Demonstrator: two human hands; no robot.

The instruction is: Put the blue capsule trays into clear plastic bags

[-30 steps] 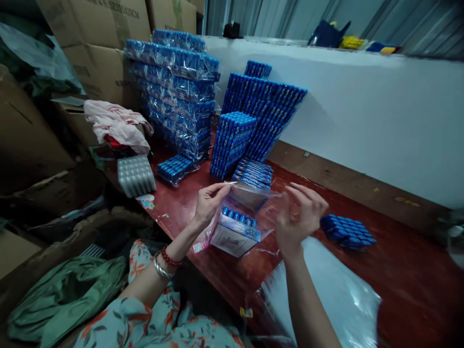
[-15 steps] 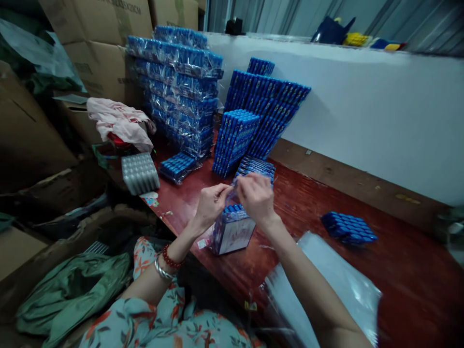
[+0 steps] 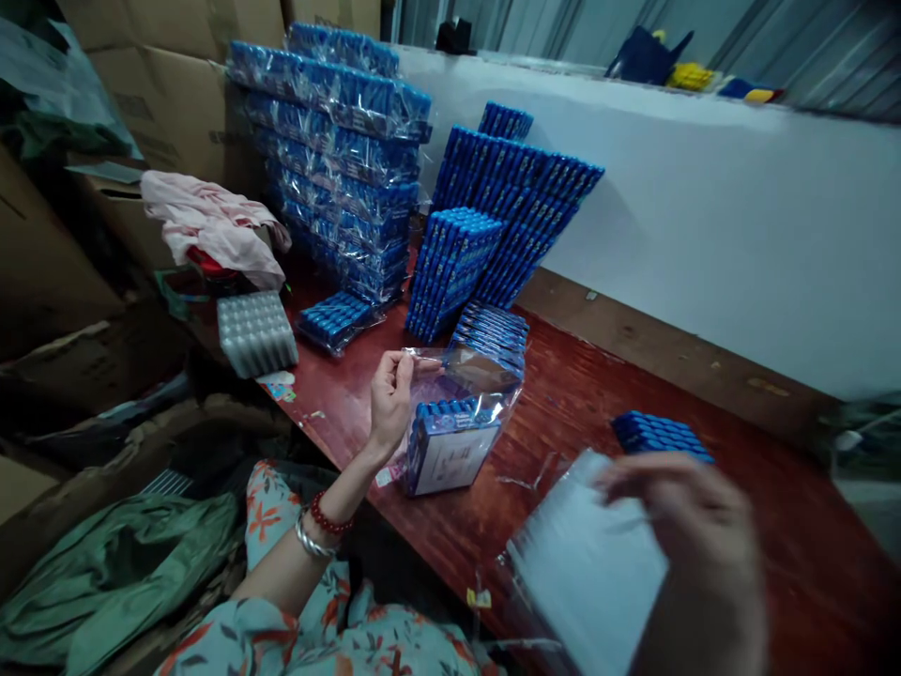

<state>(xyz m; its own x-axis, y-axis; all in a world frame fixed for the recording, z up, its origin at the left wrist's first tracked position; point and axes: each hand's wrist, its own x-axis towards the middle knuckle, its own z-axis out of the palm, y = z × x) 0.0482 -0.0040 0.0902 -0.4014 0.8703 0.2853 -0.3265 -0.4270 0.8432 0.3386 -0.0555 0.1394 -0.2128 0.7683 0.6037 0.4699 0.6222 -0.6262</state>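
My left hand (image 3: pixel 391 394) pinches the upper edge of a clear plastic bag (image 3: pixel 485 376), whose mouth spreads wide. Low in the bag stands a block of blue cylinders with a white front panel (image 3: pixel 454 460). Off to the right, my right hand (image 3: pixel 694 502) is smeared by motion above a pile of flat clear plastic bags (image 3: pixel 584 554); its fingers cannot be made out well. Just past that hand lies a slab of blue cylinders (image 3: pixel 662 437), partly covered by it. Behind the open bag leans a row of blue packs (image 3: pixel 491 333).
Tall stacks of plastic-wrapped blue packs (image 3: pixel 330 141) and unwrapped blue packs (image 3: pixel 513 197) rise along the white wall (image 3: pixel 704 235). A grey-white block of rounded cells (image 3: pixel 257 333) and a pink cloth (image 3: pixel 211 221) sit at the left. Cardboard boxes (image 3: pixel 161 103) stand behind them.
My right hand has left the bag and moved right, over the flat bags. The bag's mouth, bunched between both hands before, now stands wide. My left hand still grips its edge.
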